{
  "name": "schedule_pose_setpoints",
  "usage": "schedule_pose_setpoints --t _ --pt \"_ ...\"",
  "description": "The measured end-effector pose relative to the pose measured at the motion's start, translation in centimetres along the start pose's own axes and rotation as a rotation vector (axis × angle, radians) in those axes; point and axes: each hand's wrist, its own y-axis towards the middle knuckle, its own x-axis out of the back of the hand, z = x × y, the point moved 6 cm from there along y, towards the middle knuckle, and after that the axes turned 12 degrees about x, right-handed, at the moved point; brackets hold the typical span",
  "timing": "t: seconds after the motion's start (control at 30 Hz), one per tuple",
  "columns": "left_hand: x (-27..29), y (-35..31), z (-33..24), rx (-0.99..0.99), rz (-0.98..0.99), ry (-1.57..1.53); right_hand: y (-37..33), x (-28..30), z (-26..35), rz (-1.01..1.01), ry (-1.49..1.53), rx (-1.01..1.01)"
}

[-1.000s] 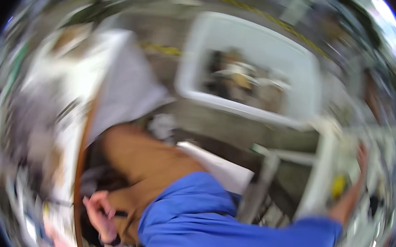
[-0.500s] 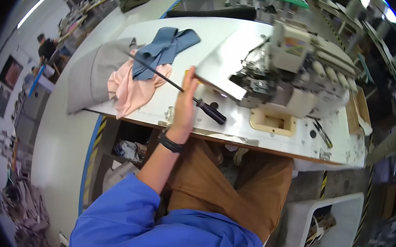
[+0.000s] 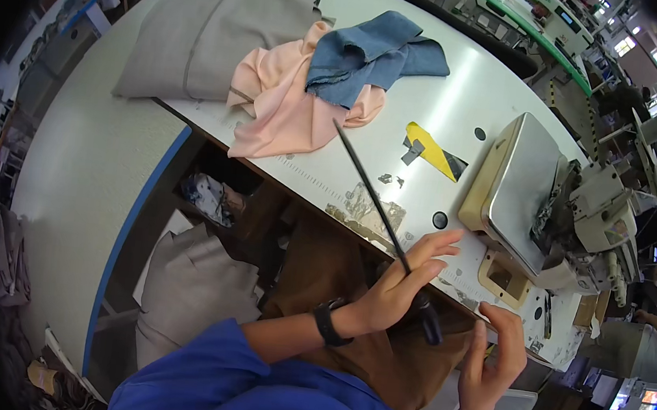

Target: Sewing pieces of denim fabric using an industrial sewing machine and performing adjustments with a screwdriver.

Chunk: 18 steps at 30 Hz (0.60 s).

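A long black screwdriver (image 3: 372,192) lies across my left hand (image 3: 403,287), caught between thumb and fingers. Its thin shaft points away toward the fabrics, and its dark handle hangs below the thumb. The fingers of this hand are fairly straight. To its right is my right hand (image 3: 494,359), raised near the table's front edge with curved fingers apart and nothing visible in them. Beyond both hands stands a sewing machine (image 3: 601,207) with a flat metal plate (image 3: 523,192) on its left side.
Blue cloth (image 3: 374,55), pink cloth (image 3: 290,114) and grey fabric (image 3: 209,43) lie on the white table (image 3: 300,172). Yellow tape (image 3: 432,152) marks its top. A small dark tool (image 3: 548,317) rests right of the machine. More grey fabric (image 3: 194,287) sits beneath, left of my legs.
My view has turned, shifting the fabrics and machine in the picture. My left hand has drawn back toward me with the screwdriver. My right hand has come up from the lower edge.
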Motion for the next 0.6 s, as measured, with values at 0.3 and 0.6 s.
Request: schedule_pose_setpoints --t 0.3,0.6 --pt "7.9 0.7 -7.7 -0.351 -0.350 1.032 -4.2 -8.9 -2.7 0.094 0.614 -0.493" --pt "20.8 16.5 -29.6 -0.648 -0.467 0.950 -6.8 -9.2 -2.8 -0.144 0.850 -0.513"
